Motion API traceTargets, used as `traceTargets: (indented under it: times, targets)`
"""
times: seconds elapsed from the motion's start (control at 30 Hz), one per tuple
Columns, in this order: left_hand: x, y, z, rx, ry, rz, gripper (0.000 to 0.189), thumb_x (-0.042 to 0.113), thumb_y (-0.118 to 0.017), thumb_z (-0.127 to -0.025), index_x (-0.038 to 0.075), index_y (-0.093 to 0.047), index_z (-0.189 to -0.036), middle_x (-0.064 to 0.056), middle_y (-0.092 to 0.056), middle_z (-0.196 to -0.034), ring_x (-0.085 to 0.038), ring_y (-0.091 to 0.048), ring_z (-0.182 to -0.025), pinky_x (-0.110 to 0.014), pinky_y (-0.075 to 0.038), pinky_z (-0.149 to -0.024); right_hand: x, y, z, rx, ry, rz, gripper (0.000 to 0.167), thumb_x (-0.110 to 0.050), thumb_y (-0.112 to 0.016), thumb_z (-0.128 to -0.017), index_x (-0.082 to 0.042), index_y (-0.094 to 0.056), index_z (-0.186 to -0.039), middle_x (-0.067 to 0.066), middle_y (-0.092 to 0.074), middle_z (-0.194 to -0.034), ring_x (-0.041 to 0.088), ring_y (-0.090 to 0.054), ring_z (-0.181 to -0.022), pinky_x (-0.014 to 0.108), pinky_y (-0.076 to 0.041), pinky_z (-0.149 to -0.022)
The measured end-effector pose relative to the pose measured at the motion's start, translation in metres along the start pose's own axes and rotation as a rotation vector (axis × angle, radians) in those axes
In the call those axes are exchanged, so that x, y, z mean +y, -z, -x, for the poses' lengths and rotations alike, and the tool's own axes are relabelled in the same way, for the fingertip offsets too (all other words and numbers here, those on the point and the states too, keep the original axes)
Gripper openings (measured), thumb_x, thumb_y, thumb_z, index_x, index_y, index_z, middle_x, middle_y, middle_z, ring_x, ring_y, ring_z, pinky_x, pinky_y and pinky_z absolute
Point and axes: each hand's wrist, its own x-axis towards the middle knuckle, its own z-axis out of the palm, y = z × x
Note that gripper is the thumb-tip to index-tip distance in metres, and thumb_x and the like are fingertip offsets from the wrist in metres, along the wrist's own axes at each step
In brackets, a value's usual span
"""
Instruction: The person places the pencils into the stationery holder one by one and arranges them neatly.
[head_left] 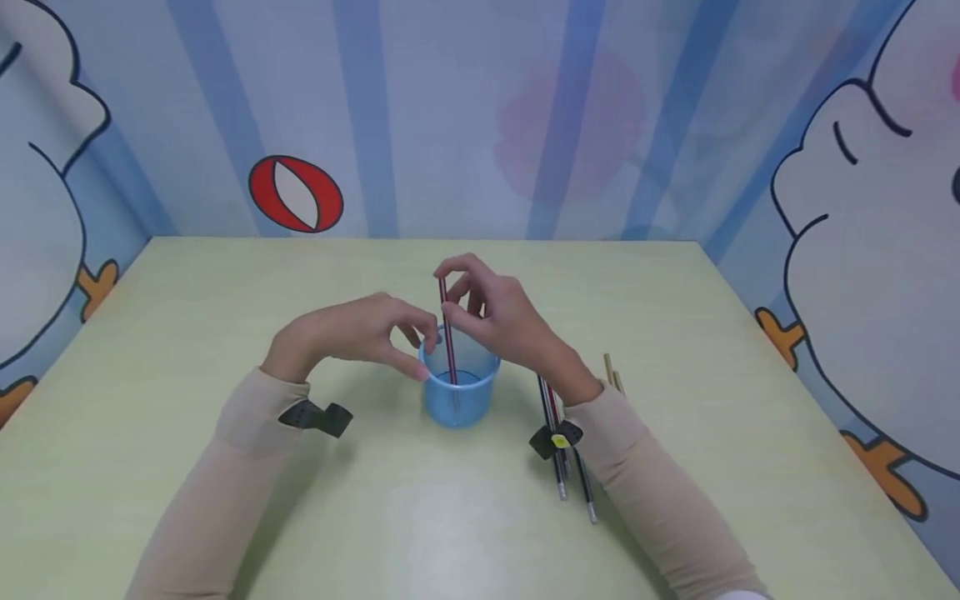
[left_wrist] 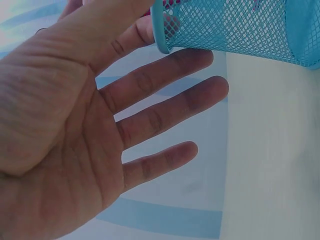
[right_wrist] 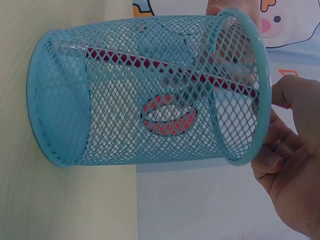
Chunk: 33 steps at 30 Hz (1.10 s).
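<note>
A light blue mesh pencil cup (head_left: 459, 404) stands upright on the table. Inside it a dark red pencil (head_left: 450, 354) leans slightly, its pale lower end near the base in the right wrist view. My right hand (head_left: 495, 308) pinches that pencil by its upper part, above the rim. At the cup's left side, my left hand (head_left: 360, 329) holds the rim (left_wrist: 159, 27) between thumb and index finger. Its other fingers (left_wrist: 170, 112) are spread and fairly straight in the left wrist view.
Several pencils (head_left: 561, 483), black, red and gold-coloured, lie on the pale table (head_left: 150, 400) under my right forearm, which partly hides them. A blue striped wall (head_left: 450, 125) with cartoon figures rises behind the table's back edge.
</note>
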Motion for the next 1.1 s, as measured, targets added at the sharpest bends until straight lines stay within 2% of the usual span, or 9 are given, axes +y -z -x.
traceTargets:
  times: [0.17, 0.47, 0.67, 0.8, 1.0, 1.1]
  targets:
    - [0.003, 0.001, 0.001, -0.004, 0.013, -0.010, 0.026, 0.035, -0.080, -0.085, 0.019, -0.067, -0.100, 0.002, -0.070, -0.114, -0.025, -0.064, -0.113, -0.049, -0.052, -0.093, 0.002, -0.001, -0.001, -0.011, -0.004, 0.032, 0.038, -0.006, -0.061, -0.096, -0.010, -0.054, -0.133, 0.003, -0.071, -0.092, 0.008, -0.054, -0.056, 0.027, -0.043, -0.051]
    - [0.002, 0.001, 0.000, -0.018, 0.005, -0.017, 0.027, 0.033, -0.079, -0.087, 0.014, -0.068, -0.102, -0.001, -0.071, -0.113, -0.025, -0.064, -0.113, -0.051, -0.051, -0.094, 0.006, 0.005, 0.001, -0.088, -0.053, 0.033, 0.050, -0.002, -0.052, -0.095, -0.013, -0.050, -0.143, 0.004, -0.073, -0.099, 0.011, -0.056, -0.059, 0.028, -0.042, -0.051]
    - [0.002, 0.001, 0.001, -0.021, 0.012, -0.023, 0.028, 0.034, -0.080, -0.086, 0.015, -0.068, -0.101, -0.002, -0.070, -0.114, -0.025, -0.064, -0.112, -0.050, -0.051, -0.093, 0.008, 0.020, 0.001, -0.120, -0.102, 0.041, 0.056, 0.001, -0.049, -0.092, -0.017, -0.049, -0.145, 0.001, -0.072, -0.102, 0.014, -0.058, -0.063, 0.030, -0.045, -0.055]
    - [0.003, 0.001, 0.001, -0.017, 0.021, -0.029, 0.027, 0.034, -0.080, -0.086, 0.015, -0.068, -0.101, -0.002, -0.070, -0.115, -0.024, -0.064, -0.111, -0.047, -0.051, -0.092, 0.010, 0.039, 0.002, -0.155, -0.186, 0.077, 0.051, 0.000, -0.049, -0.093, -0.018, -0.052, -0.141, 0.000, -0.072, -0.104, 0.017, -0.059, -0.067, 0.033, -0.046, -0.058]
    - [0.004, 0.000, 0.001, -0.015, 0.024, -0.030, 0.026, 0.032, -0.080, -0.086, 0.015, -0.067, -0.100, -0.003, -0.069, -0.116, -0.024, -0.064, -0.112, -0.046, -0.052, -0.091, 0.018, 0.067, 0.012, -0.327, -0.365, 0.105, 0.037, -0.007, -0.054, -0.099, -0.018, -0.057, -0.134, 0.002, -0.071, -0.108, 0.019, -0.063, -0.080, 0.036, -0.051, -0.071]
    - [0.004, 0.001, 0.002, -0.016, 0.022, -0.035, 0.024, 0.031, -0.080, -0.087, 0.016, -0.066, -0.099, -0.002, -0.069, -0.115, -0.023, -0.064, -0.111, -0.046, -0.052, -0.092, 0.026, 0.074, 0.020, -0.380, -0.441, 0.092, 0.033, -0.009, -0.056, -0.100, -0.016, -0.059, -0.132, 0.005, -0.071, -0.108, 0.023, -0.067, -0.084, 0.038, -0.053, -0.073]
